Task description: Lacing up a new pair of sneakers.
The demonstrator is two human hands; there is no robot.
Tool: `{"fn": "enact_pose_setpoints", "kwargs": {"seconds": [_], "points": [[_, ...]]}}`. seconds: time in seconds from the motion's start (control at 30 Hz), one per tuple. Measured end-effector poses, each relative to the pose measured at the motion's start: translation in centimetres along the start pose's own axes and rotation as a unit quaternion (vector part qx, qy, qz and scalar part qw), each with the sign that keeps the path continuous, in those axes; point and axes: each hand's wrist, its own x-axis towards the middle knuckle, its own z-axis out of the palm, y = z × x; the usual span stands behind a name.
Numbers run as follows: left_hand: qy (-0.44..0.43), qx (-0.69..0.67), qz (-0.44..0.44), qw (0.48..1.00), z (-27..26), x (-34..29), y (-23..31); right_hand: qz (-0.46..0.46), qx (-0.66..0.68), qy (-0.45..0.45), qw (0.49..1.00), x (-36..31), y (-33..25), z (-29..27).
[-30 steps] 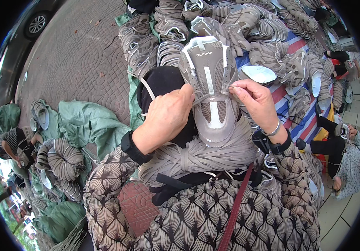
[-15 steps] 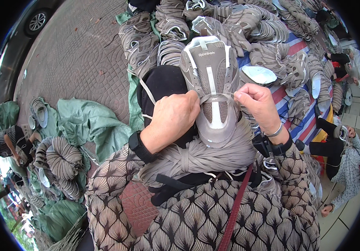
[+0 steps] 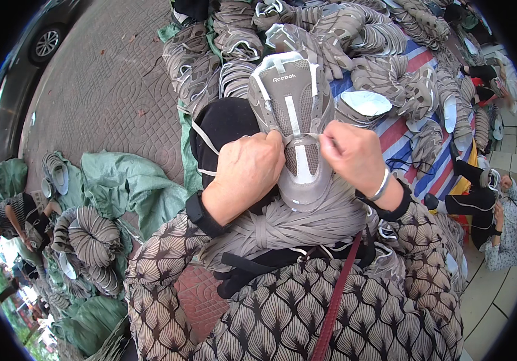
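A grey shoe upper [image 3: 288,108] with a white strip down its tongue lies over my lap, toe toward me. Across its lower throat runs a flat grey shoelace [image 3: 302,141]. My left hand [image 3: 243,174] is closed at the upper's left side, its fingertips pinching one side of the lace. On the opposite side my right hand [image 3: 357,157] is curled closed round the other side of the lace; its fingers hide the end. Under the toe rests a thick bundle of grey laces [image 3: 270,228], tied round its middle.
Stacks of grey shoe uppers [image 3: 384,78] lie ahead on a striped sheet [image 3: 400,138]. More coiled uppers [image 3: 93,234] sit at left beside green sacking [image 3: 132,180]. Another person [image 3: 505,222] sits at the right, one [image 3: 15,213] at the left. A car wheel [image 3: 46,43] shows far left.
My right hand has turned and closed more tightly, its fingers curling inward beside the upper. The lace lies closer across the throat. My left hand stays nearly in place.
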Motion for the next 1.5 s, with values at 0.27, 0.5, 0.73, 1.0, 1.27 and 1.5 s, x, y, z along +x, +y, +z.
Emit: {"fn": "enact_pose_setpoints", "kwargs": {"seconds": [0.27, 0.5, 0.73, 1.0, 1.27, 1.5], "points": [[0.093, 0.079, 0.168, 0.978, -3.2, 1.2, -2.0, 0.104, 0.132, -0.116, 0.979, 1.5, 0.8, -0.4], [-0.088, -0.036, 0.261, 0.961, -4.7, 4.2, -3.5, -0.326, -0.141, -0.175, 0.918, 6.3, 0.3, -3.9], [-0.114, -0.002, 0.205, 0.972, -2.4, 4.2, -3.5, -0.299, -0.182, -0.346, 0.871, 9.1, 0.5, -3.8], [-0.232, -0.02, 0.048, 0.971, -1.5, 6.6, -1.8, -0.313, -0.205, -0.371, 0.85, 8.7, 1.1, -2.6], [-0.213, -0.156, -0.044, 0.963, -0.8, 6.3, -2.8, -0.322, -0.114, -0.348, 0.873, 7.9, 2.2, -1.6], [-0.062, -0.341, -0.136, 0.928, -0.1, 6.1, -2.7, -0.183, -0.275, -0.433, 0.839, 9.2, 0.8, -1.1]]}}
